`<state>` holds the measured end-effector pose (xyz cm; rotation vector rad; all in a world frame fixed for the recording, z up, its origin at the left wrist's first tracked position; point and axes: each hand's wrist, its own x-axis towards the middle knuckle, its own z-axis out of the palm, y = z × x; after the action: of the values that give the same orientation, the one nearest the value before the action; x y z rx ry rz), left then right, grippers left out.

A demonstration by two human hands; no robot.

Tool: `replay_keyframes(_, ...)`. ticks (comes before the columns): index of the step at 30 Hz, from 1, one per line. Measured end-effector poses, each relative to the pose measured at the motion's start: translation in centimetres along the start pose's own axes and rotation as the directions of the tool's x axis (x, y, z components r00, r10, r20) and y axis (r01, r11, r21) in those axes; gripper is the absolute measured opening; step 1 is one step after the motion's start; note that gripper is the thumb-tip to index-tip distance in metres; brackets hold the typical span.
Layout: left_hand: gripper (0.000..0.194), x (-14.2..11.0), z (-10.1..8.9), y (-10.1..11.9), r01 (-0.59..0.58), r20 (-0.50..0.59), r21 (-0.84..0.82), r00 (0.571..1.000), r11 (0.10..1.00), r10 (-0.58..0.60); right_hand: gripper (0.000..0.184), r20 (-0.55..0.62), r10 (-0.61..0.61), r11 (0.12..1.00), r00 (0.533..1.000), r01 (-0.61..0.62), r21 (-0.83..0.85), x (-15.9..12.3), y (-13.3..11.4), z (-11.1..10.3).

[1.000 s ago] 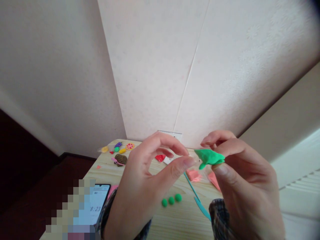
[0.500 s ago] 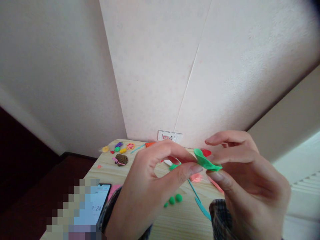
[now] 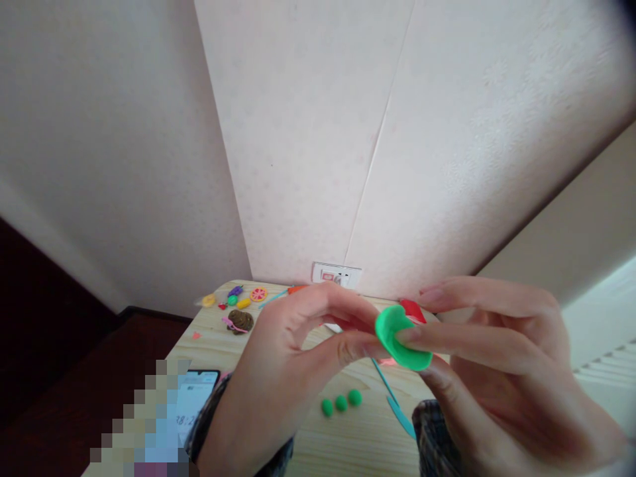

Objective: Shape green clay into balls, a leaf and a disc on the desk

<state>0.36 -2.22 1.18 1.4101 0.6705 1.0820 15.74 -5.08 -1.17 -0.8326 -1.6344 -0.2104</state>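
Observation:
A thin, curved disc of green modelling clay (image 3: 391, 322) is held up over the table between both hands. My left hand (image 3: 318, 351) pinches its left edge between thumb and fingers. My right hand (image 3: 507, 358) has its thumb under the disc and a fingertip pressed into the hollow side, with another finger raised. Below the hands, three green clay balls (image 3: 340, 403) lie in a row on the wooden table (image 3: 348, 444). To their right is a teal modelling tool (image 3: 400, 417), partly hidden by the right sleeve.
A brown clay piece with a pink strip (image 3: 240, 322) sits at the table's left, near small fruit-like pieces (image 3: 243, 303). A phone (image 3: 199, 397) lies at the left edge. Red material (image 3: 412, 310) shows behind my right hand. A wall socket (image 3: 336, 274) is at the back.
The green clay disc has tilted so its hollow face shows more. My right hand has shifted slightly right and down, its fingertip now inside the hollow.

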Motion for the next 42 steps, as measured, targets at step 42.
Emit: replay_keyframes(42, 0.017, 0.4, -0.1, -1.0, -0.005, 0.086, -0.223, 0.996, 0.975, 0.025, 0.018, -0.160, 0.009, 0.991, 0.987, -0.030, -0.130, 0.6, -1.0, 0.9)
